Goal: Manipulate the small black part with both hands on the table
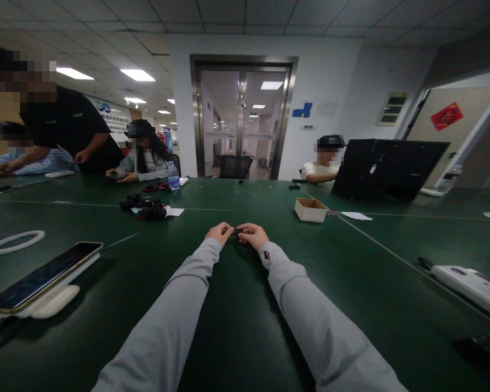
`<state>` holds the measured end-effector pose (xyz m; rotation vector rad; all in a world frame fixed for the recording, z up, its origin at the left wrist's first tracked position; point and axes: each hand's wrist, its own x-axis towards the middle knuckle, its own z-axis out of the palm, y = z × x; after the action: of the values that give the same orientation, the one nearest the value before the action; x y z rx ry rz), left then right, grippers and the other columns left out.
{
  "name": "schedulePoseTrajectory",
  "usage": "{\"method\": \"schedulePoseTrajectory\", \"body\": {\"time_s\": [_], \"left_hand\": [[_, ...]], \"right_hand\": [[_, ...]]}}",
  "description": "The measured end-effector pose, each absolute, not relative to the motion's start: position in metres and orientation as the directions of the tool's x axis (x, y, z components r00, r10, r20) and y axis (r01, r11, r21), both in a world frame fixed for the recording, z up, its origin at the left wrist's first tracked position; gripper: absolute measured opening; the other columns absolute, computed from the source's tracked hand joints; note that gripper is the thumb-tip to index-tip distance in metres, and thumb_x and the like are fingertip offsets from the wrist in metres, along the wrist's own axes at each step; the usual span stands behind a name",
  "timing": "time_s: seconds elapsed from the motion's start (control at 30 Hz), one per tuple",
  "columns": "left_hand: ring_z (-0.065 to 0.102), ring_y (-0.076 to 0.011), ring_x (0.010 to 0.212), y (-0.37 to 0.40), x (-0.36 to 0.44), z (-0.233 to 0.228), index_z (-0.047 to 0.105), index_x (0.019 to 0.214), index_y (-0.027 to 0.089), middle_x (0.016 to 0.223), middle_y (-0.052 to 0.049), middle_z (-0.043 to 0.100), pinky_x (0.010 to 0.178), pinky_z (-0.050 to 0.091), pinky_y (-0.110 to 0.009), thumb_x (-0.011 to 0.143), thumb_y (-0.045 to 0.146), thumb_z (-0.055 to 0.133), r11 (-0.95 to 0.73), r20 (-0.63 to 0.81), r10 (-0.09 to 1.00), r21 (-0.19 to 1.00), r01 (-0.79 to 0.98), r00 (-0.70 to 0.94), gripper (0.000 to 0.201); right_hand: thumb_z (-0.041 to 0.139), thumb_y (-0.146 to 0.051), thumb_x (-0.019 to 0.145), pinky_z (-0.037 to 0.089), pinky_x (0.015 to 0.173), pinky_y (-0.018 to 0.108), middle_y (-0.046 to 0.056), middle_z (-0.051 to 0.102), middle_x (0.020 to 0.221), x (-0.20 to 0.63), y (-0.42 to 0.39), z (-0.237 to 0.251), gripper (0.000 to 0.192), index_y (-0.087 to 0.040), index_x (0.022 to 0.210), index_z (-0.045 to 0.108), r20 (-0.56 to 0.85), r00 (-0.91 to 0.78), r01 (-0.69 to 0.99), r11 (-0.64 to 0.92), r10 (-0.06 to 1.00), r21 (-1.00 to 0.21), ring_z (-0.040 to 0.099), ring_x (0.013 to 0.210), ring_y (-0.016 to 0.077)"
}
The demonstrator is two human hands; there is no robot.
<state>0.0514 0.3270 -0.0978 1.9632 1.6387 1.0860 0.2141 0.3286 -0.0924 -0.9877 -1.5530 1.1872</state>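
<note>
Both my arms, in grey sleeves, reach forward over the dark green table [237, 326]. My left hand [219, 233] and my right hand [252, 235] meet at the fingertips, pinching a small dark object [237, 232] between them just above the table. The object is too small to identify. A small open cardboard box [310, 209] sits to the right beyond my hands. A pile of small black parts [147, 208] lies to the left beyond them.
A phone [41, 275] rests on a white stand at near left, a white ring [14, 242] behind it. A water bottle [172, 177] and several seated people are at the far side. A black laptop lid [386, 169] stands at right, a white device [469, 283] near right.
</note>
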Motion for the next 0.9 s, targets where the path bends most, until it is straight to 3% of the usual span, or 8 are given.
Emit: {"method": "schedulePoseTrajectory", "body": {"time_s": [0.23,0.37,0.9], "left_hand": [[0.053,-0.0108,0.06,0.331,0.051,-0.1,0.061,0.075,0.02,0.063,0.002,0.06,0.059,0.041,-0.021,0.073,0.042,0.049,-0.29,0.338,0.941,0.765,0.575,0.026,0.024],[0.055,-0.0117,0.064,0.334,0.05,-0.103,0.061,0.072,0.018,0.065,0.001,0.061,0.061,0.043,-0.022,0.07,0.038,0.054,-0.298,0.343,0.939,0.81,0.504,0.004,0.021],[0.054,-0.0122,0.063,0.339,0.045,-0.107,0.062,0.072,0.018,0.063,0.0,0.059,0.06,0.043,-0.023,0.067,0.041,0.057,-0.337,0.367,0.93,0.81,0.48,0.033,0.025]], "right_hand": [[0.062,0.0,0.062,0.049,0.047,0.017,0.0,0.062,0.066,0.217,0.337,-0.097,0.034,-0.012,0.094,0.059,0.135,-0.241,-0.06,0.124,0.961,-0.99,0.061,0.05,0.0097],[0.062,0.001,0.065,0.051,0.049,0.017,0.004,0.065,0.068,0.217,0.338,-0.098,0.03,-0.011,0.093,0.059,0.101,-0.245,-0.092,0.08,0.964,-0.993,0.063,0.054,0.0114],[0.062,-0.001,0.068,0.053,0.054,0.018,0.003,0.065,0.065,0.219,0.338,-0.099,0.028,-0.012,0.094,0.061,0.106,-0.301,-0.14,0.066,0.948,-0.988,0.065,0.06,0.0127]]}}
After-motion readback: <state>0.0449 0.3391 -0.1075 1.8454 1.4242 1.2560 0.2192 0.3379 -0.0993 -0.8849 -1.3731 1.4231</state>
